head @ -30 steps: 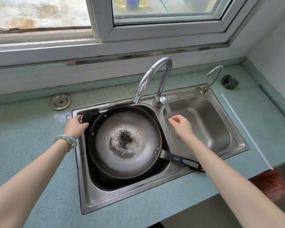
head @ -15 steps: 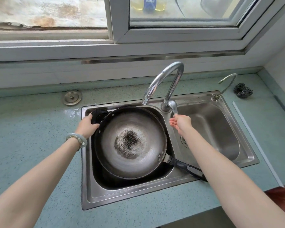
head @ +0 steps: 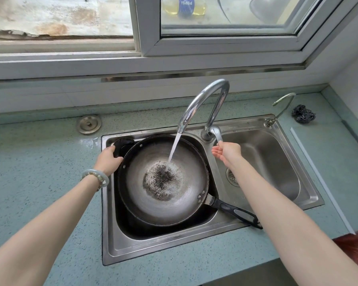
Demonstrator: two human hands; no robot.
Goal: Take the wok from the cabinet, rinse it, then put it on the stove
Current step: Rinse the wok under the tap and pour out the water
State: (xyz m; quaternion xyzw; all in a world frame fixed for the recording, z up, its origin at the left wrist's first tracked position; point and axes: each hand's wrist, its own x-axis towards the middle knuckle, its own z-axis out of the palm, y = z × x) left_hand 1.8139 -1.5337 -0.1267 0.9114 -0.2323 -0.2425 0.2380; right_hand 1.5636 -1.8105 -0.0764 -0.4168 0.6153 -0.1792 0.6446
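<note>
The wok [head: 165, 182] sits tilted in the left basin of the steel sink [head: 174, 248], too wide to drop in flat. Its long handle [head: 236, 213] lies across the front rim, reaching out over the table [head: 39, 162]. The left hand [head: 109, 159] grips the black side handle at the wok's far-left edge. The right hand [head: 227, 152] is open, its straight fingers touching the tip of the faucet lever [head: 216, 134]. A water stream [head: 174, 150] falls from the faucet [head: 205, 96] onto the dark speckled patch [head: 159, 180] at the bottom of the wok. The main risk looks like splashing: water hitting a curved metal wall can ricochet over the low rim onto the table or the person, and nudging the lever further open would make that worse. The wok probably rests on only a few points of the basin edge, so it may rock or slide if the left hand loosens. As water pools it will get heavier, and a wet side handle is easier to lose. Lifting it out one-handed by that small handle could tip the water out suddenly. The long handle may also catch on the divider or faucet when the wok is swung. The dark patch may not come off under running water alone. The stove is not in view.
</note>
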